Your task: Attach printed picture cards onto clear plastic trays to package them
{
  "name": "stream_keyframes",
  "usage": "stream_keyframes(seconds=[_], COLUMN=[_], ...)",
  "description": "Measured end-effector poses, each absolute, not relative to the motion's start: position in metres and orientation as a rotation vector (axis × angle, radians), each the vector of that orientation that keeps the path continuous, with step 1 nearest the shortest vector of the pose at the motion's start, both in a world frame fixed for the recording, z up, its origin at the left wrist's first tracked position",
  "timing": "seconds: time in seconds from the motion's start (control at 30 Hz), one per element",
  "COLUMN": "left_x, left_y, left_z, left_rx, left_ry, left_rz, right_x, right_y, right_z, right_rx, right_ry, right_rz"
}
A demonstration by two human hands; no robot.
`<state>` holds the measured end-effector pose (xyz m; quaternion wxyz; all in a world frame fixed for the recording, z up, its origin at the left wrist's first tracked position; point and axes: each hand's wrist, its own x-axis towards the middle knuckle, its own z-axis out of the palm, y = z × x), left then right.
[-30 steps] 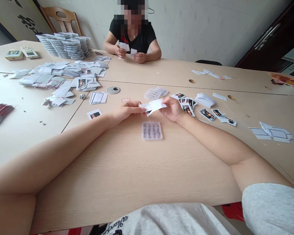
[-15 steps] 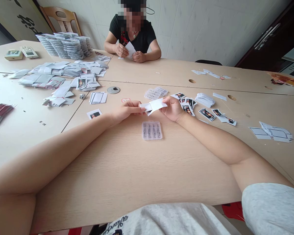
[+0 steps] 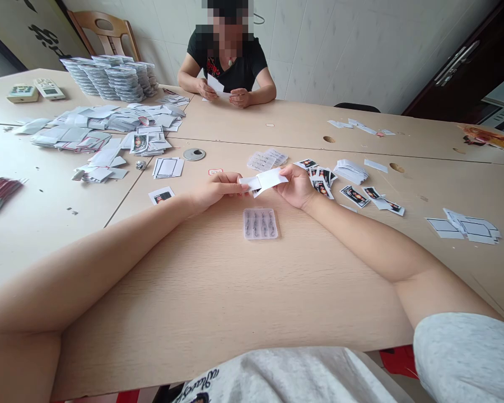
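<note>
Now, mid-handling by my reckoning: the white paper (image 3: 273,178) is up between both hands, above the table (image 3: 235,291), just beyond the clear box (image 3: 260,237). The left hand (image 3: 222,189) pinches its smaller end between thumb and fingers, while the right hand (image 3: 296,187) grips the broader end, and neither has let go. What's done, as far as it shows: paper picked up, stretched across from hand to hand, box lying flat in front. What's left: the paper isn't set down yet, and plenty of loose stock lies about, with printed cards (image 3: 321,182) fanned beside the right hand, a white stack (image 3: 351,171) just past them and a big paper pile (image 3: 117,119) off to the left. On looks, the paper is plain white on top, bent rather than flat, with a lower corner poking down in the middle; whether that's one folded slip or two overlapping ones, I can't tell. Box next: see-through, squarish, split into narrow compartments with small dark hooked pieces inside, touched by neither hand. And across the table, a co-worker (image 3: 227,64) holds white paper too.
</note>
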<state>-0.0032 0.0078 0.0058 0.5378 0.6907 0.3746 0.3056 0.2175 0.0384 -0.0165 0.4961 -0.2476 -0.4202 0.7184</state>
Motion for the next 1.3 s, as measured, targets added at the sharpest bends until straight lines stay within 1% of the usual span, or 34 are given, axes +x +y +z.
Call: stream_keyframes(seconds=[0.37, 1.3], left_x=[-0.0019, -0.0022], left_y=[0.0063, 0.0073], left_z=[0.0071, 0.0056], left_rx=[1.642, 1.633], left_ry=[0.907, 0.918], left_rz=[0.745, 0.777], right_x=[0.2185, 0.2176], right_y=[0.0434, 0.0437], right_z=[-0.0226, -0.0206], right_rx=[-0.587, -0.612], right_ry=[-1.016, -0.969], right_rz=[1.723, 1.710])
